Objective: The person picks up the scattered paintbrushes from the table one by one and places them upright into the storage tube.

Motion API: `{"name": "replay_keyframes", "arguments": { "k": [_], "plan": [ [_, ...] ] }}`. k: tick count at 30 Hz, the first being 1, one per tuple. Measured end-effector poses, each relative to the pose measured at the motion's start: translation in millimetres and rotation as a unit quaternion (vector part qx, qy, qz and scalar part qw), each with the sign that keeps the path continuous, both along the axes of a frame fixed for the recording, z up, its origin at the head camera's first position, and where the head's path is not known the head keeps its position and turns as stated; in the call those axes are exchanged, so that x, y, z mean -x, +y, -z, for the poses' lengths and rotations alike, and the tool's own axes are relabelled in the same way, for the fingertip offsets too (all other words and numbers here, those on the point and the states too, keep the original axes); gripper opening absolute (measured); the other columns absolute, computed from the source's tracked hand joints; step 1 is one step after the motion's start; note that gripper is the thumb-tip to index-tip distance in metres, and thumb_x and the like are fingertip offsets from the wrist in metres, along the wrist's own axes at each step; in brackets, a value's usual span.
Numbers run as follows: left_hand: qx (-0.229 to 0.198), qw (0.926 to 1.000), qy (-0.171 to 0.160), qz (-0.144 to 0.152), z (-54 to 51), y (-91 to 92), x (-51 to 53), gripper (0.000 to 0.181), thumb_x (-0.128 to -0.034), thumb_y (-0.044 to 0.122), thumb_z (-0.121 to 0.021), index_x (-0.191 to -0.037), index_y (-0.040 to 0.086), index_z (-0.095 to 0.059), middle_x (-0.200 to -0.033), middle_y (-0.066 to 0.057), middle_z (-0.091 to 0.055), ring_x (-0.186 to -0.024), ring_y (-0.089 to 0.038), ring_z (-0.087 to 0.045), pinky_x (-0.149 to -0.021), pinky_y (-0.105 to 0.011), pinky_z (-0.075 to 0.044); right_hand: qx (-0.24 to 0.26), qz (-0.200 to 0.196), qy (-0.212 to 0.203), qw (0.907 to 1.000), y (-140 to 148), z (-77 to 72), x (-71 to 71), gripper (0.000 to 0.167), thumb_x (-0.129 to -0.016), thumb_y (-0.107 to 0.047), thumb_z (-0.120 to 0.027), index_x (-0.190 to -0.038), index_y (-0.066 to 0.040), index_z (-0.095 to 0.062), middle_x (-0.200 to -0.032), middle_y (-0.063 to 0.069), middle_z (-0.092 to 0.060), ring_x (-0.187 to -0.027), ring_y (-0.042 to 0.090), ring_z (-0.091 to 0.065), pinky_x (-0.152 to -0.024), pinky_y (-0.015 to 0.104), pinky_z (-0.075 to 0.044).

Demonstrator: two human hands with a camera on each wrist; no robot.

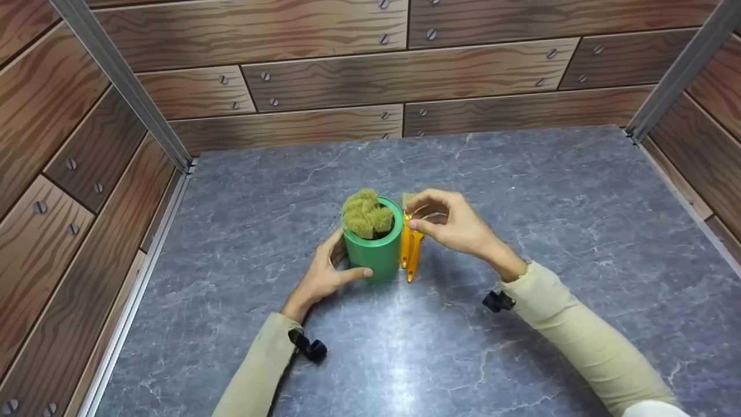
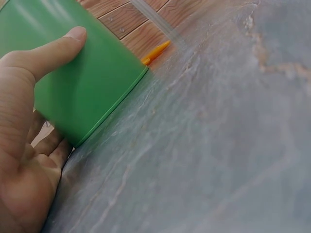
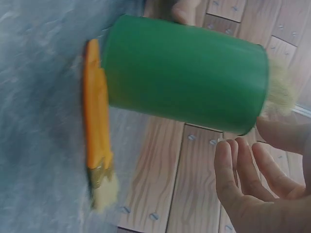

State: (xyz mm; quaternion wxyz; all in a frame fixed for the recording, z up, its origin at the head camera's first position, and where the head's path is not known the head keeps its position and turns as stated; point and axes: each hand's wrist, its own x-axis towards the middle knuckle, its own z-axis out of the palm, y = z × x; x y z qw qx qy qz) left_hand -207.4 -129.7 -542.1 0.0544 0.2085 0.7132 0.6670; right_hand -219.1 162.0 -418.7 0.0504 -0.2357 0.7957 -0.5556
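A green cylindrical container stands upright on the table, with pale bristle heads of several paintbrushes showing above its rim. My left hand grips its left side, the thumb along the front in the left wrist view. Two orange-handled paintbrushes lie side by side on the table just right of the container; their bristles show in the right wrist view. Over them, near the container's rim, is my right hand, its fingers bent and apart from the thumb, with nothing between them. The handles inside the container are hidden.
A grey marbled tabletop lies under everything. Wood-patterned walls close off the back and both sides, with metal posts at the corners. A small black camera sits on each wrist.
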Motion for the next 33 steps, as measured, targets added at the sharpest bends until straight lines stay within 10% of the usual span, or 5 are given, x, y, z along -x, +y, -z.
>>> {"name": "replay_keyframes", "arguments": {
  "k": [10, 33],
  "plan": [
    [-0.006, 1.0, 0.002, -0.005, -3.6, 2.4, -1.8, 0.106, -0.0791, 0.01, -0.096, -0.167, 0.018, -0.036, -0.162, -0.004, -0.052, -0.152, -0.024, -0.047, -0.13, -0.044, -0.035, -0.081, 0.044, 0.008, 0.9958, 0.4, 28.3, 7.8, 0.025, -0.092, 0.005, -0.076, -0.117, 0.006, -0.071, -0.116, 0.024, -0.075, -0.102, 0.035, -0.074, -0.094, 0.05, -0.066],
    [-0.002, 0.9996, 0.007, -0.027, -0.7, 9.5, -3.4, 0.111, -0.073, 0.015, -0.101, -0.165, 0.022, -0.039, -0.159, 0.0, -0.054, -0.149, -0.021, -0.05, -0.128, -0.039, -0.038, -0.25, 0.079, -0.071, 0.9624, 1.7, 62.3, 26.1, 0.024, -0.086, -0.015, -0.09, -0.093, -0.004, -0.069, -0.086, 0.008, -0.074, -0.072, 0.016, -0.067, -0.066, 0.027, -0.063]
  ]
}}
